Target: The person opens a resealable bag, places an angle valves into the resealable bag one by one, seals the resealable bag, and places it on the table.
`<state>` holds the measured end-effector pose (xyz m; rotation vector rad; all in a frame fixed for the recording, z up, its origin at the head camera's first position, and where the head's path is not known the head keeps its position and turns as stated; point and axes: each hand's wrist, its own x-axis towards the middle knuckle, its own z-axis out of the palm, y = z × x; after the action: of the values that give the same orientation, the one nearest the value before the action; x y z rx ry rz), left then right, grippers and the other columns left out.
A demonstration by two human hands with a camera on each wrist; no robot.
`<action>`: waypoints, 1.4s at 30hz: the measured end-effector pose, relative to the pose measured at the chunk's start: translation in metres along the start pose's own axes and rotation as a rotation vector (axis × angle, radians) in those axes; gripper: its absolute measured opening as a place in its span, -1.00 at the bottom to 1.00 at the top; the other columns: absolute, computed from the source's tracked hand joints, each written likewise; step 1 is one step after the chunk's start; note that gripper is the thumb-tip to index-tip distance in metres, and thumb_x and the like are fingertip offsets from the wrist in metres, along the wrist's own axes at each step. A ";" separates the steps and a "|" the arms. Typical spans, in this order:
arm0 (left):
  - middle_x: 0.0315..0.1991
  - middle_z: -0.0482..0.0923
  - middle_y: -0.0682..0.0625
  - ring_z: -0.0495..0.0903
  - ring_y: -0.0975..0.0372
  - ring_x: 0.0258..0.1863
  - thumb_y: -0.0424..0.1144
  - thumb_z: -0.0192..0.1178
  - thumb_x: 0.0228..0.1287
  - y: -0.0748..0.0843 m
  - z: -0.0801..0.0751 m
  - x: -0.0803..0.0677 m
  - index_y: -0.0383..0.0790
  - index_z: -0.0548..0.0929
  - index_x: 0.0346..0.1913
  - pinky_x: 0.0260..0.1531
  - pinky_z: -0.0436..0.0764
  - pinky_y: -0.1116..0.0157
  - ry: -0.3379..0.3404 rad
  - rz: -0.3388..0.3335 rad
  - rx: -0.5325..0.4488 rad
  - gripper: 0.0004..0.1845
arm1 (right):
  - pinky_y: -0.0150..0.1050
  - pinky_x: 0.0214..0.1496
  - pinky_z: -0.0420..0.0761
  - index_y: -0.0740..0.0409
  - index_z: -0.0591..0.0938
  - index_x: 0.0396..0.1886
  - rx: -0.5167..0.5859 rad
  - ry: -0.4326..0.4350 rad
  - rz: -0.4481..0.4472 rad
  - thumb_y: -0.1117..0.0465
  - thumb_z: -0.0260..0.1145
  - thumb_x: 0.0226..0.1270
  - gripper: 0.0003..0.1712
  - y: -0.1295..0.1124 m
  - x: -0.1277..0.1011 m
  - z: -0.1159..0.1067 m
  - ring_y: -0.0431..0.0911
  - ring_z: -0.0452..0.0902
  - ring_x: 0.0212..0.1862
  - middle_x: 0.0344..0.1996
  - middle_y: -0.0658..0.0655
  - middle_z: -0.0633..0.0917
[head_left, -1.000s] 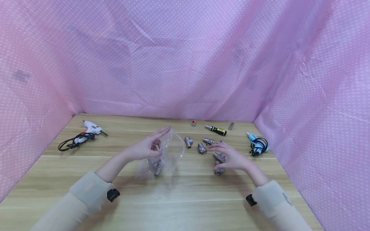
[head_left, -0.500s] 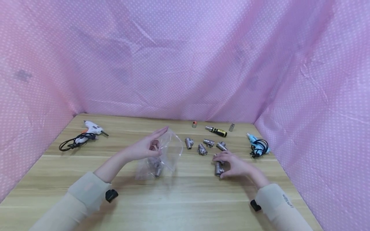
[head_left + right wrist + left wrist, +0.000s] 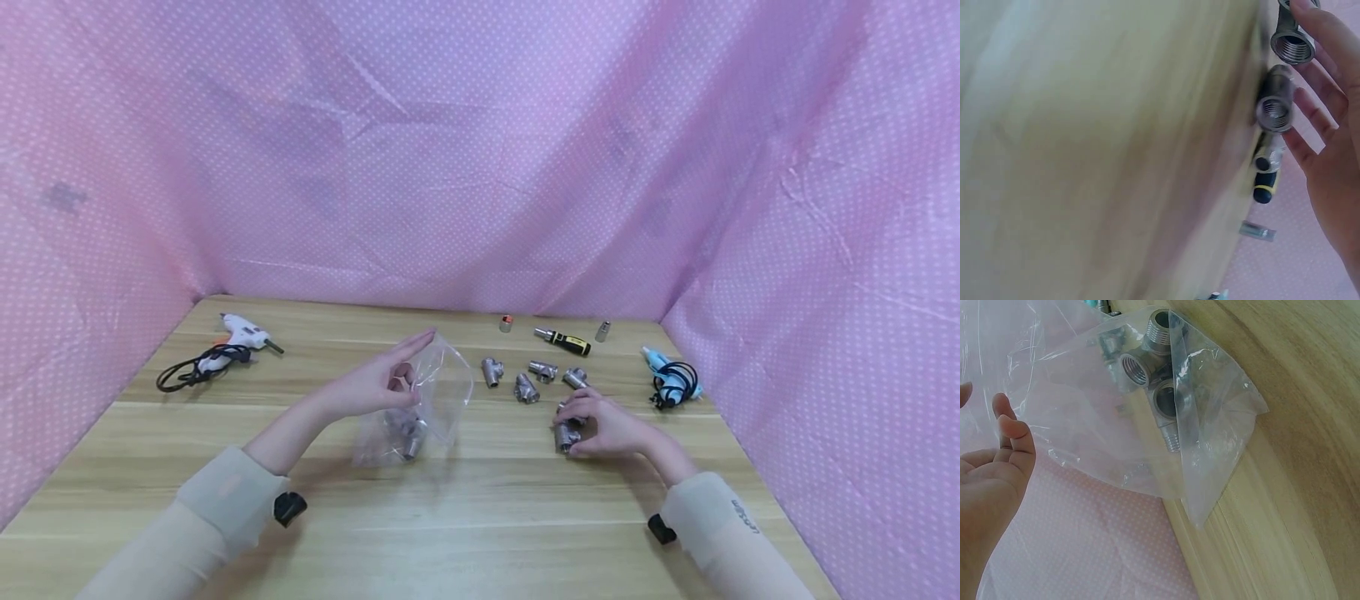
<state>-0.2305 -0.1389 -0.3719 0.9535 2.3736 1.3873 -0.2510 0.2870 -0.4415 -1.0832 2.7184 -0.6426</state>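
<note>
My left hand (image 3: pixel 382 385) holds the mouth of a clear plastic bag (image 3: pixel 448 387), some of its fingers curled at the bag's edge. Through the film in the left wrist view show threaded metal tee fittings (image 3: pixel 1159 369). The bag's lower part touches the wooden table. With thumb and fingers my right hand (image 3: pixel 611 427) grips a metal tee pipe fitting (image 3: pixel 564 439), its threaded end turned to the right wrist camera. Another tee fitting (image 3: pixel 1274 103) lies just behind it, close to the fingers. Part of the gripped fitting is hidden by the hand.
Several more tee fittings (image 3: pixel 527 388) lie between the hands and farther back. A black and yellow screwdriver (image 3: pixel 567 341) lies behind them, between two small metal parts. A white glue gun (image 3: pixel 243 333) is at left, a blue glue gun (image 3: pixel 670 377) at right, both with cords.
My right hand has come back toward me from above the fittings and taken hold of the nearest one, which has shifted slightly. The left hand and bag have stayed nearly still.
</note>
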 end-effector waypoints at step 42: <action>0.48 -0.17 -0.08 0.50 0.15 -0.22 -0.40 0.24 0.08 0.008 0.003 0.006 -0.07 -0.16 0.52 -0.32 0.62 0.31 -0.036 -0.017 -0.007 0.02 | -0.25 0.22 0.45 0.01 0.59 0.13 -0.016 0.121 -0.331 0.00 0.45 0.06 -0.40 -0.139 0.108 -0.061 -0.19 0.49 0.13 0.11 -0.05 0.60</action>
<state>-0.2300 -0.1299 -0.3657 0.9459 2.3435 1.3600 -0.2612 0.1436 -0.3231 -1.5663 2.6666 -0.7542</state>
